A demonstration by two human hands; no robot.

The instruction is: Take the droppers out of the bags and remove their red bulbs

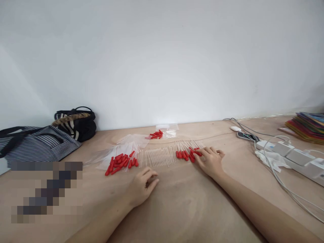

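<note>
On the wooden table, clear thin tubes (158,157) lie side by side in a row. To their right is a group of similar tubes tipped with red rubber bulbs (180,155), like droppers. My right hand (209,161) is over the right end of that group, with thumb and forefinger closed around a red-bulbed dropper (197,153). In front of the bare tubes, my left hand (143,185) rests on the table, fingers loosely curled and apart from the thumb, holding nothing. A heap of loose red bulbs (120,162) lies to its upper left.
Clear plastic bags (124,145) lie behind the heap. Farther back are more red pieces (157,134) beside a bag of tubes (170,132). A striped bag (45,143) stands left; a power strip (301,160), cables and a stack of coloured folders (307,126) are right.
</note>
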